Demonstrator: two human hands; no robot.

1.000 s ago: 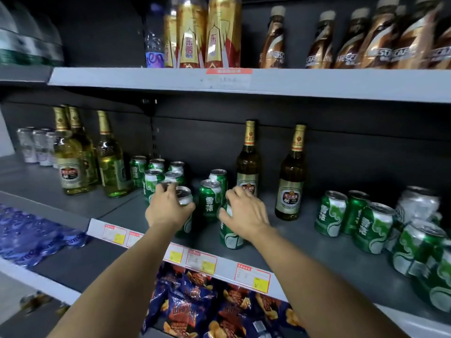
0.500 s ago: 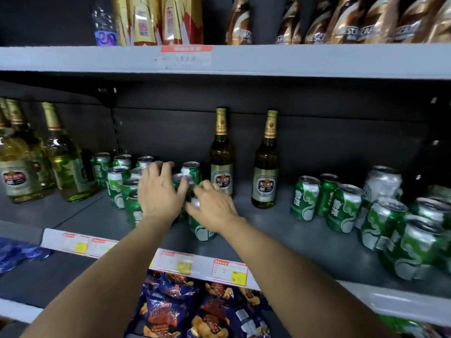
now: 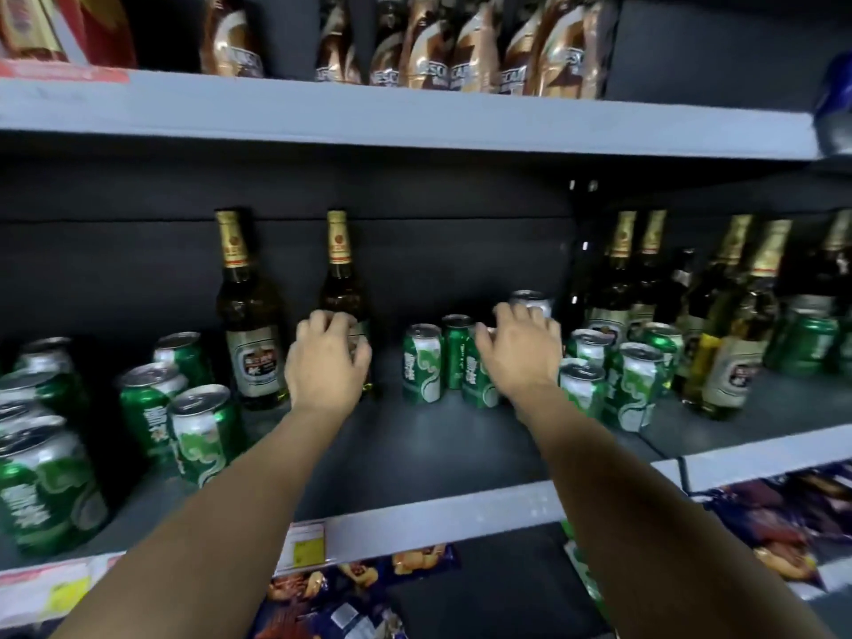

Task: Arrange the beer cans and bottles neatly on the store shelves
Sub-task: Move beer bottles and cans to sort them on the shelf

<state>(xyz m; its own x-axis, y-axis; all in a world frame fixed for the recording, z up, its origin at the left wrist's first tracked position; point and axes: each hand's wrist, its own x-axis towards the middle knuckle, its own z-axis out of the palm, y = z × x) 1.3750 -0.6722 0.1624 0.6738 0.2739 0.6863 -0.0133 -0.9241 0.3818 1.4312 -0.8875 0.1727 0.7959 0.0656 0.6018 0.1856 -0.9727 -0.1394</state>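
Observation:
Two brown beer bottles with gold necks stand at the back of the dark middle shelf (image 3: 428,449). My left hand (image 3: 328,362) grips the lower body of the right one (image 3: 340,279); the left bottle (image 3: 244,315) stands free beside it. Further right, my right hand (image 3: 523,352) reaches with spread fingers over a small group of green beer cans (image 3: 422,362) and touches their tops. A silver-topped can (image 3: 530,298) shows just behind its fingers. More green cans (image 3: 198,431) crowd the shelf's left side.
Other green cans (image 3: 634,385) and several gold-necked bottles (image 3: 737,343) fill the shelf to the right. Brown coffee bottles (image 3: 461,43) line the upper shelf. Snack bags (image 3: 350,592) lie on the shelf below. Price tags (image 3: 306,544) sit on the front edge.
The view has swung right. Both hands left the cans on the left; the left hand now holds the right brown bottle and the right hand is at another can group.

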